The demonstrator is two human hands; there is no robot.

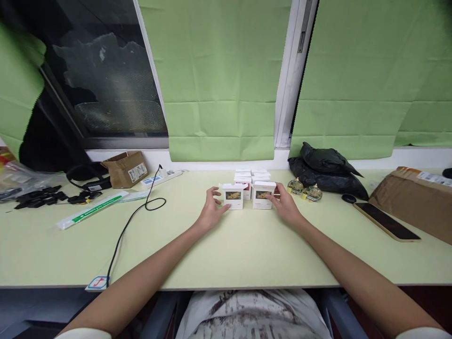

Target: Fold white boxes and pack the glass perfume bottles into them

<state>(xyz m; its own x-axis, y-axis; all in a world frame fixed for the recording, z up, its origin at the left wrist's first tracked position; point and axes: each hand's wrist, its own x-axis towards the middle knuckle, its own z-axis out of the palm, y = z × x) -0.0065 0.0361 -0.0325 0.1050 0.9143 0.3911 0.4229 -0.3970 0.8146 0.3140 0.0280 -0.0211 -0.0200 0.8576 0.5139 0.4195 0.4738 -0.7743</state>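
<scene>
Two small white boxes with a dark picture on the front stand upright side by side. My left hand point(212, 210) is at the left box point(233, 200); its thumb tip meets the lower left corner, while the bent fingers stay apart beside the left side. A flap sticks out at this box's top. My right hand point(285, 205) grips the right box point(262, 202), thumb across its front and fingers along the right side, partly hidden. Behind them stand several similar white boxes point(243, 175), one showing a red front point(247, 188).
Two gold-and-clear ornate containers point(312, 193) sit right of the boxes, before black plastic bags point(325, 169). Farther right lie a phone point(386, 221) and a large cardboard box point(413, 202). A black cable point(123, 230) crosses the left table near an open carton point(125, 170) and a green-white packet point(93, 209).
</scene>
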